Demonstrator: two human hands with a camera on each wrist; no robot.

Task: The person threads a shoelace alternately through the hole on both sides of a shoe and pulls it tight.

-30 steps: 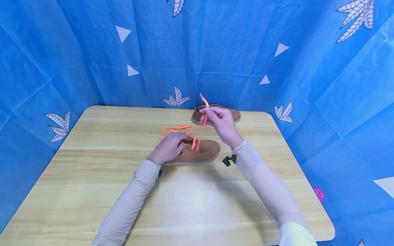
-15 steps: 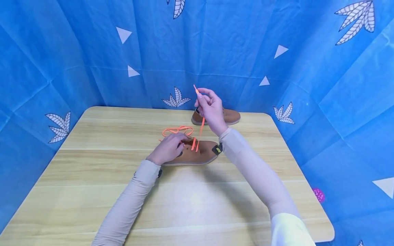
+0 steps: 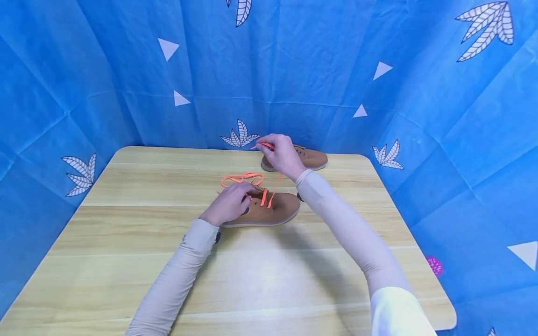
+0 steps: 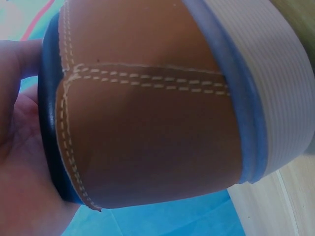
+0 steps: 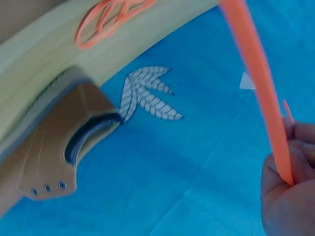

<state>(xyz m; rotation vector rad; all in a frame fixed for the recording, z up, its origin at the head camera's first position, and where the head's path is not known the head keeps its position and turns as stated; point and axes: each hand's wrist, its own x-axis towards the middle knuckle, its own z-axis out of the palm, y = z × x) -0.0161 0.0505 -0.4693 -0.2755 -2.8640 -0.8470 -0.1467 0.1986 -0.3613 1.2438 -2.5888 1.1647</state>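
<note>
A brown shoe (image 3: pixel 277 210) lies on its sole at the middle of the table, toe to the right. My left hand (image 3: pixel 229 203) grips its collar at the heel end; the left wrist view shows the stitched heel (image 4: pixel 147 132) with the hand (image 4: pixel 24 147) at the dark collar edge. My right hand (image 3: pixel 282 154) is raised behind the shoe and pinches an orange lace (image 5: pixel 263 93), whose end sticks out to the left of the fingers. From the shoe's front eyelets the lace runs up to this hand (image 5: pixel 290 187).
More orange lace (image 3: pixel 243 177) lies in loops on the table behind the shoe. A second brown shoe (image 3: pixel 316 159), with bare eyelets in the right wrist view, stands at the table's back edge. Blue patterned cloth (image 3: pixel 319 56) hangs behind and beside the wooden table (image 3: pixel 126 261).
My right hand first rose and moved left with the lace, then came down a little and turned, its lace end now pointing left. My left hand has stayed on the shoe.
</note>
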